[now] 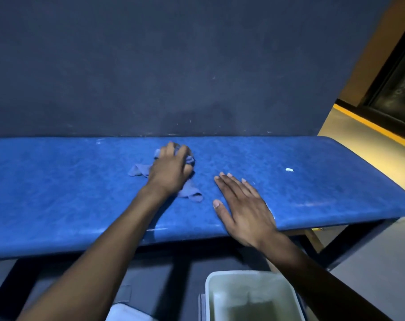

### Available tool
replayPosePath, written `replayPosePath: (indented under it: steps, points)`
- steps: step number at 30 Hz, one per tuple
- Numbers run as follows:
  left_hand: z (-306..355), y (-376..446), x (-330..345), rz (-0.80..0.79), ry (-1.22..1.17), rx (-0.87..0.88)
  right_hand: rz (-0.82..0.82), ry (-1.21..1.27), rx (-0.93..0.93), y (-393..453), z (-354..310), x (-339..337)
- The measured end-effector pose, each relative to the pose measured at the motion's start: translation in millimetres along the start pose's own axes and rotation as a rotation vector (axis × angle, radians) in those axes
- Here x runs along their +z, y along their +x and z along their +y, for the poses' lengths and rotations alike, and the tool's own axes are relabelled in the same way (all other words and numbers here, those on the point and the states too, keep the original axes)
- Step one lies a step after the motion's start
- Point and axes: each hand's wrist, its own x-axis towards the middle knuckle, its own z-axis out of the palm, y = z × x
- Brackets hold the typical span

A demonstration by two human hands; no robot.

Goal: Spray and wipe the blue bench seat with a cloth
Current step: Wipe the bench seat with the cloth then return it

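A big dark wall (pixel 173 66) stands behind everything. In front of it runs the long blue bench seat (pixel 69 193), from one side of the view to the other. Its top looks smooth and a bit shiny, so I think it is firm and padded, and a wet rag should slide over it easily. It looks heavy, and it sits on dark legs (pixel 349 242).

Down by the person's feet is a pale tub (pixel 250 297), open at the top. I cannot tell what is in it. No spray bottle is in sight.

Two bare arms reach out over the seat. The right hand (pixel 245 212) lies flat on the seat near its front edge, fingers straight and spread, holding nothing. I think it props the person up.

The left hand (pixel 171 167) is farther back, near the middle of the seat. Its fingers are curled round the cloth (pixel 190 193), bunching it up and pushing it down on the blue top.

The cloth is small, blue-grey and floppy. Loose ends stick out on both sides of the hand. It looks soft and light and will crumple any way you squeeze it. The best place to hold it is the fat middle bunch, so the ends do not drag.

Smallest of all, a little white scrap (pixel 289 169) lies on the seat, well off to the right of both hands. The cloth has not got to it yet.
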Motion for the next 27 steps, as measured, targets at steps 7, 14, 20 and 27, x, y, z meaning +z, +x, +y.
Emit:
replayPosePath:
  steps: [7, 14, 20, 27]
  points:
    - [-50.6, -32.9, -33.4, -0.063, -0.020, 0.192, -0.017, 0.025, 0.006, -1.0, -0.6, -1.2]
    - [-69.3, 32.4, -16.0, 0.108, 0.162, -0.275, -0.037, 0.023, -0.001, 0.2, -0.3, -1.7]
    - [2.4, 5.6, -4.0, -0.052, 0.049, 0.021, -0.048, 0.018, -0.007, 0.3, 0.5, -3.6]
    - [14.9, -42.8, -19.8, -0.013, 0.033, 0.060, -0.114, 0.002, -0.003, -6.0, -9.0, -34.6]
